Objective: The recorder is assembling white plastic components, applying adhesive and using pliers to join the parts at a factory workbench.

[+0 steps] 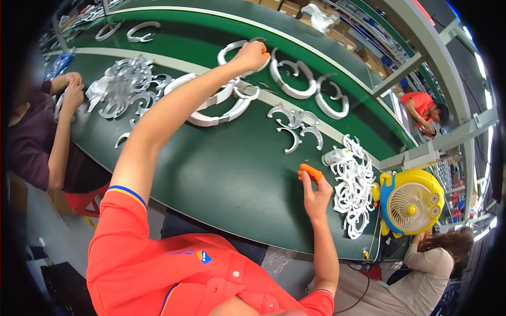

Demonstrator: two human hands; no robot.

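Note:
My left hand, with orange on a fingertip, reaches to the far side of the bench. Its fingers are curled over a white curved band; the contact is partly hidden. Over the near right of the green tabletop is my right hand, orange finger cots on it, fingers half bent and apart, nothing visible in them. Beneath my left forearm lie more white bands. Between my hands and the far strip sit several grey C-shaped pieces. Right of my right hand is a heap of small white curved parts.
More white bands lie on the green belt beyond. Clear curved pieces are piled left, near a co-worker's hands. A yellow-blue fan stands at the right edge; metal posts rise behind. Another person sits right.

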